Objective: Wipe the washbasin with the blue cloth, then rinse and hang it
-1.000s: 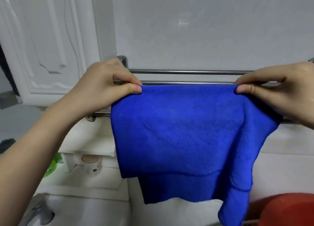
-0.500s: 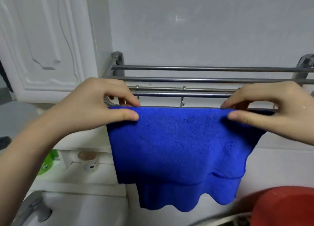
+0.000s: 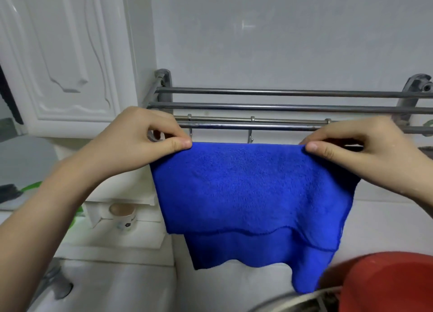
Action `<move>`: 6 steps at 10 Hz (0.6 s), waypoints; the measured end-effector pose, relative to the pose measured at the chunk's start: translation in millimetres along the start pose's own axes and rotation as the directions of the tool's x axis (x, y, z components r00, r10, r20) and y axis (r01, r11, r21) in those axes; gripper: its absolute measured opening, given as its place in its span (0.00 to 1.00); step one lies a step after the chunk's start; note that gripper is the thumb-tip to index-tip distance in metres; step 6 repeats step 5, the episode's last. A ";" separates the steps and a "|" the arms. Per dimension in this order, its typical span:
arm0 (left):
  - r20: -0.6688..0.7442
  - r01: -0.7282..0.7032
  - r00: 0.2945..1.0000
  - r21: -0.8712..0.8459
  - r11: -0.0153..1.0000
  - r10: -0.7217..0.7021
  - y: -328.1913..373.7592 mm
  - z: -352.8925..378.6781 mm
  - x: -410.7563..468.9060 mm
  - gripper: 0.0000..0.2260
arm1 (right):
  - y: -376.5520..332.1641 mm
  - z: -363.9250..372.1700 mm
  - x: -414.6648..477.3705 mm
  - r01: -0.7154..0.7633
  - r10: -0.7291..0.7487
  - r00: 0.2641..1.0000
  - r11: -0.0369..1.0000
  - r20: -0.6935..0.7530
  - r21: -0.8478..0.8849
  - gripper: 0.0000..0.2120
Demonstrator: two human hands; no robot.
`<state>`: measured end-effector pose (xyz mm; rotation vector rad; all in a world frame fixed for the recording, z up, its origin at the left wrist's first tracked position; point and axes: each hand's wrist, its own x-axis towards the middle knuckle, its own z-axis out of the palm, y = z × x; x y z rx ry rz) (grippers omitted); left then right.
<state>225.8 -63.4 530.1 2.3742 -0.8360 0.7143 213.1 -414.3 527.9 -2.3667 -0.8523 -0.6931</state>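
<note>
- left hand (image 3: 140,138) and right hand (image 3: 365,152) pinch top corners of the blue microfibre cloth (image 3: 253,190), fingers (image 3: 180,145) tight, to spread it flat.
- it drapes over the steel towel rack (image 3: 281,107) to dry.

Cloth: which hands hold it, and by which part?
Both: the left hand and right hand each pinch the cloth at its top fold, one at either end.

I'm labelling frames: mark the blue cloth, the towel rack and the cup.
blue cloth (image 3: 253,190), head view, middle of front fold.
towel rack (image 3: 281,92), head view, top rail.
cup (image 3: 125,220), head view, its side.
</note>
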 end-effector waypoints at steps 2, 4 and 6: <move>-0.037 0.028 0.999 -0.062 0.998 -0.031 -2.9 3.6 -2.8 0.10 | 1.5 1.0 -3.0 0.002 -0.001 1.000 0.999 -0.008 0.036 0.08; -0.074 0.067 0.995 -0.055 0.996 -0.071 3.8 5.8 -5.2 0.02 | 2.3 2.4 -3.1 -0.011 0.014 0.999 0.999 -0.051 0.048 0.06; -0.207 0.058 0.977 0.015 0.998 -0.054 14.3 4.2 -6.2 0.04 | -9.9 -3.7 -8.2 0.041 -0.037 0.976 0.999 -0.217 0.018 0.05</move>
